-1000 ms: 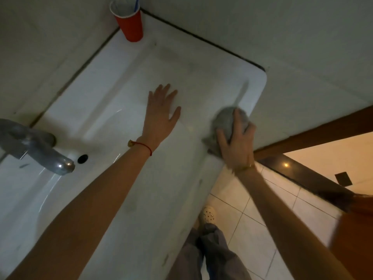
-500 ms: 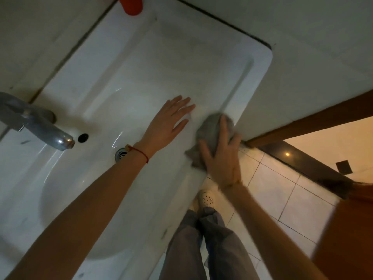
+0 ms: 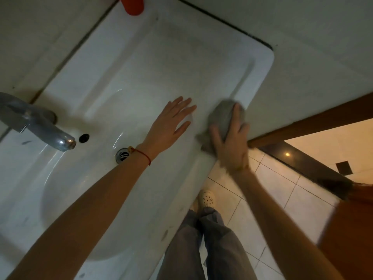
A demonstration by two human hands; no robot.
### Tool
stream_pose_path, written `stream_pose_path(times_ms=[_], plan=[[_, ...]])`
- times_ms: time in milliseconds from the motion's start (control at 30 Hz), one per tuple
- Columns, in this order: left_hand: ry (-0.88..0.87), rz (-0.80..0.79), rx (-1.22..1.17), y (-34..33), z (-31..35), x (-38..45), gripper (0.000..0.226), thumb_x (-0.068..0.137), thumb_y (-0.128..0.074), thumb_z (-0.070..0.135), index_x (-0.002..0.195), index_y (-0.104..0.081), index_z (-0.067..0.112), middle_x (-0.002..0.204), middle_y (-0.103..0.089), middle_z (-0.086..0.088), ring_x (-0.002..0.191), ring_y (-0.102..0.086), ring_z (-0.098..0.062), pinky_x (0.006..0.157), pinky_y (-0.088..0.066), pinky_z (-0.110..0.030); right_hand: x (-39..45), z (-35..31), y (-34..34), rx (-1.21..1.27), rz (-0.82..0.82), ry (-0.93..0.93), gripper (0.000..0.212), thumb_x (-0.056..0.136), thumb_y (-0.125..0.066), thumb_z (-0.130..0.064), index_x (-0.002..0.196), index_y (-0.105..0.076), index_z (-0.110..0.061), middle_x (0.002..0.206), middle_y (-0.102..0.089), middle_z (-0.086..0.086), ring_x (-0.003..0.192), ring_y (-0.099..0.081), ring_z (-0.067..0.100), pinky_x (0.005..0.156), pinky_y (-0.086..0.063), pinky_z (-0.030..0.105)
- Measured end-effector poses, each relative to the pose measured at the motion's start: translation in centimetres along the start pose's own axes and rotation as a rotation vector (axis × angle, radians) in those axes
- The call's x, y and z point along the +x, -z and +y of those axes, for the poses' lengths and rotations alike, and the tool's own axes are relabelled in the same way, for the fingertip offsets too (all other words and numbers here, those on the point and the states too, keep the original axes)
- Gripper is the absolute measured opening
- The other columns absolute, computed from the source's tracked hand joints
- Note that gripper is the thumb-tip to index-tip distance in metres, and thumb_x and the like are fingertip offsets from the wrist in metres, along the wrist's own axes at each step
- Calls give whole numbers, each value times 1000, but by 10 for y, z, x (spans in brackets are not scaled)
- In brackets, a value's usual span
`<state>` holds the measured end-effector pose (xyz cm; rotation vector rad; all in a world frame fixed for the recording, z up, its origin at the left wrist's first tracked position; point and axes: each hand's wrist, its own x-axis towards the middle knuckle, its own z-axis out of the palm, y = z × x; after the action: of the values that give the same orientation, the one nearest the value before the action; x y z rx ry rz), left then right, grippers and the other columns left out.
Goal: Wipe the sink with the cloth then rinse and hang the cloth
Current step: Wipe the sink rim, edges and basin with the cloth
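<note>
Currently step one: wiping. Right hand (image 3: pixel 232 146) presses grey cloth (image 3: pixel 221 116) flat onto front rim of sink (image 3: pixel 260 73), near its right corner; fingers spread over cloth, thumb alongside, not clenched. Left hand (image 3: pixel 169 126) flat on sink ledge just beside cloth, fingers straight, holding nothing. Cloth bunched, small, dull grey, edges blurred. Judgement: rim pass under way; basin wiping likely remains. Next move calls for steady downward pressure. Rinse under tap (image 3: pixel 40 126) and hanging not yet done.

White sink (image 3: pixel 153 63), grey cloth (image 3: pixel 221 116) on its rim, red cup (image 3: pixel 132 6)
</note>
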<state>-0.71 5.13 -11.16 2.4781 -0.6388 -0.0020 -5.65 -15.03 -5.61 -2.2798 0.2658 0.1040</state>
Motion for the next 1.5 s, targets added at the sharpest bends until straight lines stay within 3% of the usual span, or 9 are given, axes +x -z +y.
stream_pose_path(times_ms=[167,367,533,667,833,1000,1200,1333,1500], plan=[[25,9,-14,0,5,0,46,104,-43,28,149,-40,16,159,-32,-5,151,-20,-23,125,-10,-39,78,-7,11,-242,160,-122,78,94,-43,-50,155,-2,-21,134,-33,19,92,-41,25,95,-44,37],[44,15,-23,-3,5,0,46,104,-42,29,149,-40,16,159,-32,-5,151,-20,-22,125,-12,-44,-43,-7,-20,22,9,-45,89,91,-59,-43,154,3,-29,141,-25,16,115,-40,18,100,-36,29],[49,31,-9,-3,6,1,45,104,-42,28,148,-41,16,159,-33,-4,151,-20,-21,126,-12,-42,52,1,12,-6,67,-47,83,93,-53,-47,154,1,-28,143,-25,21,121,-42,36,107,-39,49],[53,57,-28,-5,10,0,45,104,-44,26,147,-42,14,158,-34,-6,151,-21,-22,125,-13,-42,115,-3,22,-199,185,-110,82,94,-44,-49,155,0,-17,143,-28,29,108,-49,43,99,-44,46],[65,58,-28,-7,11,1,46,103,-48,26,147,-43,14,158,-35,-7,150,-22,-23,125,-15,-46,13,-6,-6,-21,67,-104,85,93,-55,-44,154,2,-26,132,-30,16,99,-42,15,89,-42,28],[70,28,-21,-4,11,1,47,103,-45,31,147,-43,14,159,-34,-7,151,-21,-23,125,-13,-43,-5,3,-5,-31,-19,-12,88,90,-57,-49,154,2,-31,137,-27,16,110,-45,23,101,-42,36],[87,-26,39,0,23,-19,49,105,-40,34,151,-37,17,161,-29,-5,152,-19,-22,126,-13,-42,74,-4,15,-89,123,-80,82,95,-52,-45,155,-1,-21,130,-32,21,97,-44,24,100,-44,35],[123,-66,18,5,40,-64,50,105,-41,35,152,-35,18,162,-27,-3,152,-17,-17,126,-13,-40,10,-5,-4,-112,64,-51,83,95,-50,-47,155,1,-22,125,-34,17,92,-39,16,86,-43,30],[240,-116,-53,11,60,-143,52,104,-38,41,152,-34,22,161,-28,3,151,-20,-11,126,-12,-33,-95,-8,-25,-6,-117,30,88,93,-55,-47,154,4,-26,145,-18,14,112,-26,9,101,-27,24]])
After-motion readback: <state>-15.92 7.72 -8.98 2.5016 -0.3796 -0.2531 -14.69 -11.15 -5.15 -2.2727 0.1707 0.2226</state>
